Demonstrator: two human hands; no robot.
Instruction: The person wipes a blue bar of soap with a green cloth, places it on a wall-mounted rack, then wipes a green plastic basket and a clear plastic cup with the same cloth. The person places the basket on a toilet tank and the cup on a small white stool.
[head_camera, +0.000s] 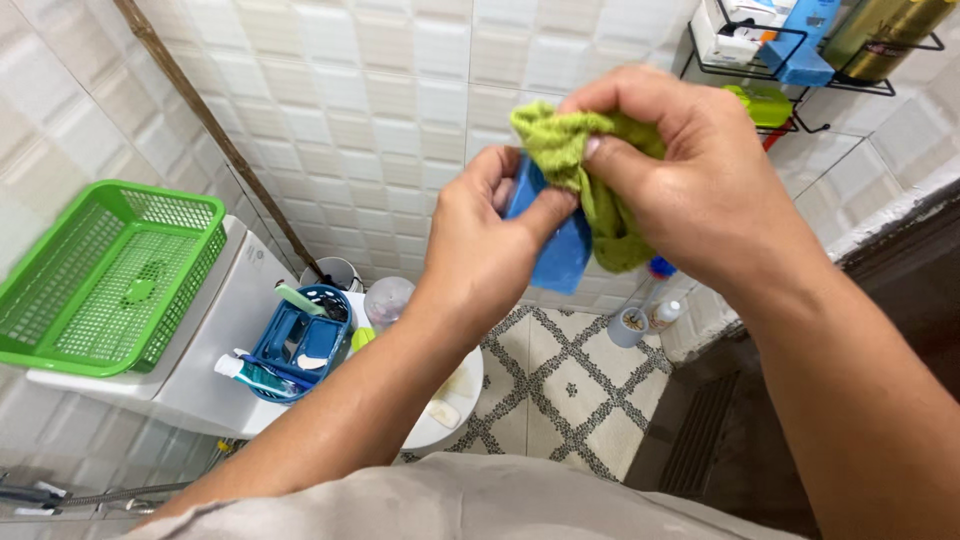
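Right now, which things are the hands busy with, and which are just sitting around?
Busy with:
left hand, holding the blue thing
right hand, pinching the green cloth against it

Just sitting around:
green basket
blue caddy
toothpaste tube
wall rack
wooden stick
small bottles on the floor

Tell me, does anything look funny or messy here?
Nothing looks spilled or broken. The left hand holds a blue object while the right hand presses a green cloth on it.
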